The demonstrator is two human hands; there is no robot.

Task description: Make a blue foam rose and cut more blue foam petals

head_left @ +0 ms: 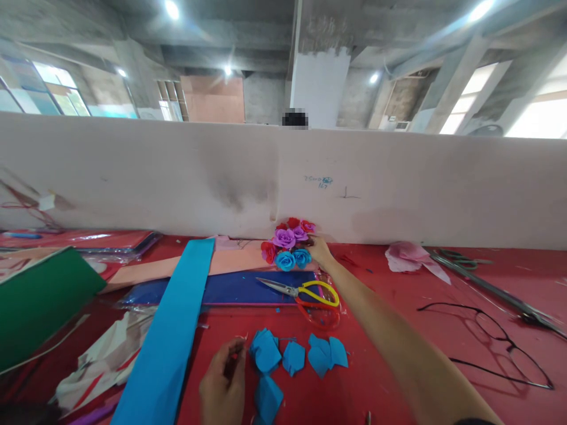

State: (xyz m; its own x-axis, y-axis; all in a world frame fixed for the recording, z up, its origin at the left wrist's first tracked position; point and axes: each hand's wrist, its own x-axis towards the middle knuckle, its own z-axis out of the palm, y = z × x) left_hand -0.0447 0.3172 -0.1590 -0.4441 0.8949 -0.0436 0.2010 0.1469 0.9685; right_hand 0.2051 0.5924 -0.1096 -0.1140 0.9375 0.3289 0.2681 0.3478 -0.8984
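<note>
Near the front edge is my left hand (pixel 224 383), its fingers curled and thumb pinched in; anything inside them is too small to make out. Just right of it lie folded blue paper pieces (pixel 266 349), several in a loose group. My right hand (pixel 319 252) reaches to the far side of the table, touching the right side of a cluster of paper roses (pixel 284 238) in red, purple and blue. The fingertips are mostly hidden among the flowers, so their grip is unclear. Scissors (pixel 295 291) with yellow and red handles lie between the two hands.
A long blue paper strip (pixel 177 330) crosses the table on the left, near a green sheet (pixel 44 301). Dark blue paper (pixel 239 287) lies under the scissors. Eyeglasses (pixel 500 339), a metal rod (pixel 487 289) and pink tissue (pixel 407 258) are at right. A white partition (pixel 398 189) stands behind.
</note>
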